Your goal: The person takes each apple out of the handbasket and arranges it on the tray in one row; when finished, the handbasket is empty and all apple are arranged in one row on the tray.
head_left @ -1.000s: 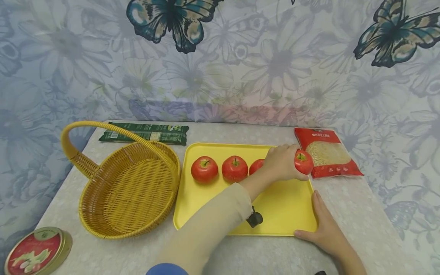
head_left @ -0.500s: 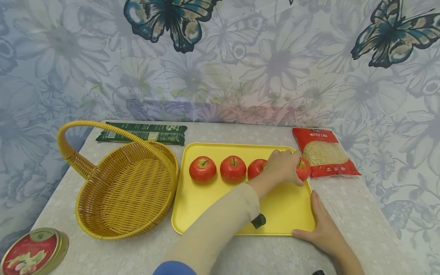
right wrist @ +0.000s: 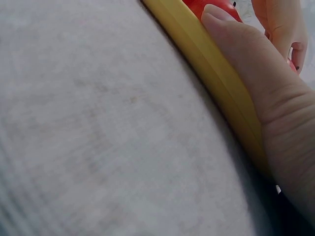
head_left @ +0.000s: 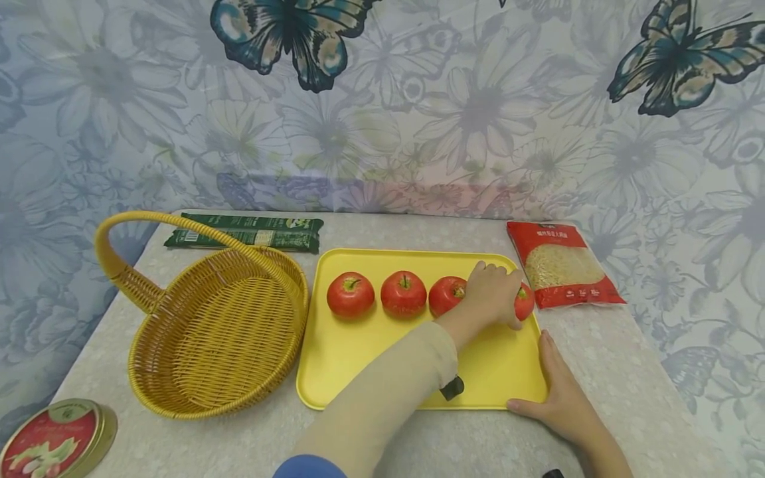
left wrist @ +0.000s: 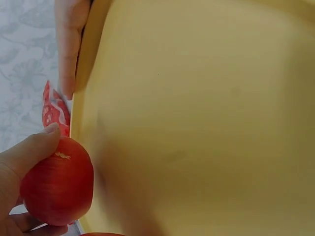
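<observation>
My left hand [head_left: 493, 295] grips a red apple [head_left: 524, 303] at the right end of the yellow tray [head_left: 418, 372]. In the left wrist view, thumb and fingers wrap that apple [left wrist: 59, 184] beside the tray's rim; whether it touches the tray cannot be told. Three more red apples stand in a row to its left: one far left [head_left: 350, 295], one in the middle [head_left: 404, 294], and one [head_left: 445, 297] partly behind my left hand. My right hand [head_left: 564, 401] rests with straight fingers along the tray's right edge, its thumb [right wrist: 246, 56] against the front rim.
A yellow wicker basket [head_left: 227, 338] with a tall handle stands left of the tray. Behind it lies a long green packet [head_left: 251, 232]. A red bag of noodles [head_left: 564, 265] lies at the back right, and a round red-labelled tin [head_left: 56, 438] at the front left.
My left hand has come down with the apple toward the tray's right end, slightly nearer the front. My right hand stays at the tray's corner. The head view has shifted a little.
</observation>
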Motion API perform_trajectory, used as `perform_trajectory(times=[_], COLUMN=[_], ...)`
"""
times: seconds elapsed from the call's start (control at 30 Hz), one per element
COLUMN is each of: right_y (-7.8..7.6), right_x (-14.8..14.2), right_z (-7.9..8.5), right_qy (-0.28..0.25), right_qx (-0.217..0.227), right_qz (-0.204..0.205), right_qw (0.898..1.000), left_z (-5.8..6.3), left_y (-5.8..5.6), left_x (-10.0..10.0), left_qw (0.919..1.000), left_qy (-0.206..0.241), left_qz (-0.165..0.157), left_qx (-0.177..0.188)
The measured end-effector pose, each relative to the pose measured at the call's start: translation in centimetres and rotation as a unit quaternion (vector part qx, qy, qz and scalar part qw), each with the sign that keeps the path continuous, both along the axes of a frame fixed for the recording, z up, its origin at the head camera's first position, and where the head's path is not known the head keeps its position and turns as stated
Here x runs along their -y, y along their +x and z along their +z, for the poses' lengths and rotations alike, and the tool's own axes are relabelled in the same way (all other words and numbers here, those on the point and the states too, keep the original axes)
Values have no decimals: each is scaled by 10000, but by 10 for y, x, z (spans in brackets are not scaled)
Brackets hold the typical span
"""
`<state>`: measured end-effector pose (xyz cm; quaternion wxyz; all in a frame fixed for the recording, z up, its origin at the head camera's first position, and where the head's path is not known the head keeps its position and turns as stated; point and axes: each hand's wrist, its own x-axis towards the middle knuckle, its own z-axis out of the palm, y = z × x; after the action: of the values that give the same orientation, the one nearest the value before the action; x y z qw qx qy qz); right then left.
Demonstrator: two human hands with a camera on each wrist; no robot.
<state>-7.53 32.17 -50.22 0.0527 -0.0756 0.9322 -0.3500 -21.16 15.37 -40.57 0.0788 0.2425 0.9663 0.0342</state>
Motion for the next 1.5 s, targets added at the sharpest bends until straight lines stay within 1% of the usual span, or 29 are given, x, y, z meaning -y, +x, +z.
perform_trajectory(times=[0.27,0.4,0.57,0.77,0.9,1.1,1.2,1.3,1.37,1.43,1.5], right_y=[-1,-2,-4,-5,-6,-8,-8,-8,-8,-7,-7], right_x=[2,2,3,3,2,0,-1,-1,-1,-2,-2], right_z=[0,0,0,0,0,-2,-3,-3,-2,-1,1], right_qy=[-45,-36,-2,65,104,43,34,31,48,52,49], right_qx=[60,74,117,98,49,56,42,5,-6,-14,63], right_qz=[-3,5,-8,-5,15,33,57,110,128,130,99], right_qw=[10000,10000,9999,9999,9999,10000,10000,9999,9999,9999,9999], left_z=[-1,-2,1,5,6,6,7,11,18,28,40], left_y=[1,2,2,3,3,1,1,2,3,6,12], left_x=[-2,-1,0,3,5,3,3,6,8,10,13], left_qw=[9999,9999,9996,9994,9993,9987,9988,9997,10000,9990,9972], left_qy=[-106,-120,-218,-313,-361,-487,-480,-221,58,421,693], left_qz=[-59,-1,103,134,136,108,64,7,-53,-120,-183], left_qx=[89,92,110,83,14,125,110,76,7,-44,-189])
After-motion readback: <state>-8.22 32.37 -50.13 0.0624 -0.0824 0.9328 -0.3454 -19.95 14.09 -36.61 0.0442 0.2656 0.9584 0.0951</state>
